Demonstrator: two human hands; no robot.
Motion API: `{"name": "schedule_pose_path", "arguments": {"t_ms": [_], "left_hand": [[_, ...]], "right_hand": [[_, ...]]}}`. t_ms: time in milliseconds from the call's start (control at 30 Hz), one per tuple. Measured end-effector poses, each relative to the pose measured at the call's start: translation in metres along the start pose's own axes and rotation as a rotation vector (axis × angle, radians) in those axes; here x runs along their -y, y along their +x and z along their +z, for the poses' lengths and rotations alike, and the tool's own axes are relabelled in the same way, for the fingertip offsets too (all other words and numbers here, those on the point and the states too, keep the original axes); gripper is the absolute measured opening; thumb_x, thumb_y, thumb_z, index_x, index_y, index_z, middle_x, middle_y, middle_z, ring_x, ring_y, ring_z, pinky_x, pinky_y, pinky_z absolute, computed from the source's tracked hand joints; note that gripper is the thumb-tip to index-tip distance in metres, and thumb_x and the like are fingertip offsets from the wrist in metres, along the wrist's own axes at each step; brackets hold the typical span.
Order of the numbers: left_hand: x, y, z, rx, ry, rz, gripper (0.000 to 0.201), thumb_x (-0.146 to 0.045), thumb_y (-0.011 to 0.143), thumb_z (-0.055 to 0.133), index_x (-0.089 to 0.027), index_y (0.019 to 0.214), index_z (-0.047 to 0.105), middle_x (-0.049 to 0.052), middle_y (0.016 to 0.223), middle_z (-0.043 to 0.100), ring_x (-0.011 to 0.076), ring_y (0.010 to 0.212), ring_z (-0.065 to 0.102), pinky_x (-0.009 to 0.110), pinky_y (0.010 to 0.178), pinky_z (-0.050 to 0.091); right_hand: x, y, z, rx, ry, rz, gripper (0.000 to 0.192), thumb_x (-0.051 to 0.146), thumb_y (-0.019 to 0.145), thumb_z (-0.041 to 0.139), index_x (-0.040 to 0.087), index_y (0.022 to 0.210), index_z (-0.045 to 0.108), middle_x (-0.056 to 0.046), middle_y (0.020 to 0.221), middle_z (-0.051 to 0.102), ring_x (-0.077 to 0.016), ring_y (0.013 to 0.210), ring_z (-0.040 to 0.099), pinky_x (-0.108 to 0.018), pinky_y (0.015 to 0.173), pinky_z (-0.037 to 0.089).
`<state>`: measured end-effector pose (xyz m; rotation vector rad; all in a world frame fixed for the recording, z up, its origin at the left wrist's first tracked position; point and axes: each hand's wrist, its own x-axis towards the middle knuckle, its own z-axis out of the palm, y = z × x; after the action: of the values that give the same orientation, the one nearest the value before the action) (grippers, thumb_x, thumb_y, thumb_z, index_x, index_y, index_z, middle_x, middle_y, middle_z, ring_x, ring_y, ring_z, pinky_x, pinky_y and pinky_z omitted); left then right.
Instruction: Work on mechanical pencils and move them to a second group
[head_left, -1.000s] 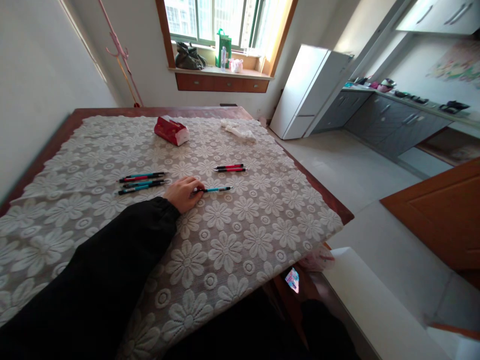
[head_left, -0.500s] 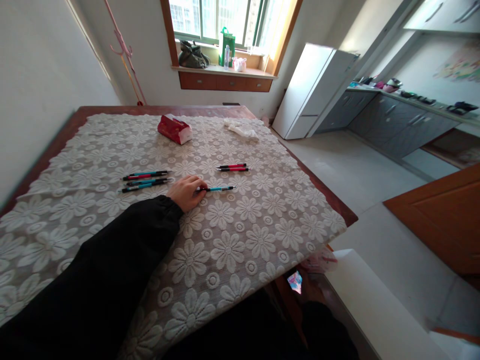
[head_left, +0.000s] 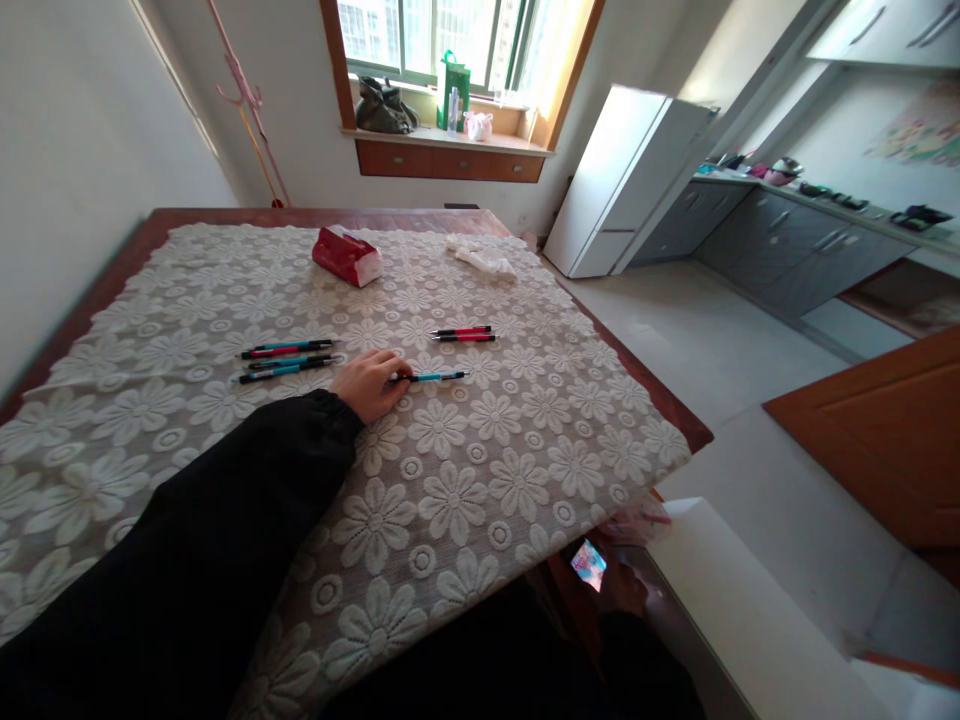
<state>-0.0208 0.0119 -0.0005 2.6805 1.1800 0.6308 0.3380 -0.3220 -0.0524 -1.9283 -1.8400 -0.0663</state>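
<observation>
My left hand (head_left: 370, 383) rests on the lace tablecloth (head_left: 465, 480) in a black sleeve, fingertips pinching the near end of a teal pen (head_left: 435, 377) that lies flat. Two red pens (head_left: 463, 334) lie side by side just beyond it. To the left of the hand lies a small group of three pens (head_left: 285, 358), red and teal. My right hand (head_left: 626, 590) is low beside the table's right edge, partly hidden, and holds a lit phone (head_left: 587, 562).
A red tissue pack (head_left: 345, 257) and a crumpled white cloth (head_left: 480, 260) lie at the table's far end. A white bench (head_left: 750, 620) stands by the right edge. A white fridge (head_left: 622, 180) and grey kitchen cabinets (head_left: 787, 250) stand beyond.
The view has shifted slightly. My left hand stays on the teal pen in the same spot, and the other pens have not moved.
</observation>
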Motion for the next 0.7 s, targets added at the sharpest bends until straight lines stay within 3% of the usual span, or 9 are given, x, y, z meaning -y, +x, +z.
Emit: {"name": "schedule_pose_path", "arguments": {"t_ms": [133,333,533,700], "left_hand": [[0.001,0.000,0.001,0.002,0.007,0.004,0.026,-0.036,0.091,0.050,-0.022,0.101,0.070,0.007,0.101,0.071,0.0261,0.099,0.063,0.041,0.089,0.050],[0.004,-0.001,0.003,-0.006,0.012,0.009,0.025,-0.036,0.091,0.051,-0.022,0.101,0.069,0.006,0.103,0.071,0.0257,0.099,0.063,0.040,0.089,0.050],[0.003,-0.001,0.003,0.000,0.010,0.005,0.024,-0.036,0.091,0.051,-0.023,0.100,0.069,0.006,0.102,0.071,0.0255,0.100,0.063,0.040,0.090,0.051],[0.000,0.000,0.001,-0.001,0.003,0.006,0.024,-0.035,0.091,0.051,-0.022,0.099,0.069,0.007,0.100,0.070,0.0256,0.098,0.063,0.040,0.088,0.051]], "right_hand": [[-0.029,-0.019,0.031,-0.041,-0.249,-0.009,0.054,0.008,0.082,0.055,0.041,0.125,0.050,0.004,0.060,0.061,-0.0314,0.050,0.070,-0.037,0.043,0.049],[-0.059,-0.041,0.060,-0.037,-0.309,0.040,0.060,0.008,0.082,0.053,0.041,0.132,0.047,0.000,0.065,0.064,-0.0343,0.057,0.072,-0.040,0.045,0.050],[-0.063,-0.047,0.064,0.017,-0.229,0.125,0.050,0.015,0.081,0.055,0.042,0.123,0.052,0.003,0.065,0.062,-0.0366,0.060,0.073,-0.047,0.050,0.052],[-0.049,-0.034,0.046,-0.062,-0.148,0.101,0.041,0.016,0.081,0.056,0.041,0.114,0.055,0.005,0.059,0.056,-0.0320,0.047,0.068,-0.040,0.042,0.048]]}}
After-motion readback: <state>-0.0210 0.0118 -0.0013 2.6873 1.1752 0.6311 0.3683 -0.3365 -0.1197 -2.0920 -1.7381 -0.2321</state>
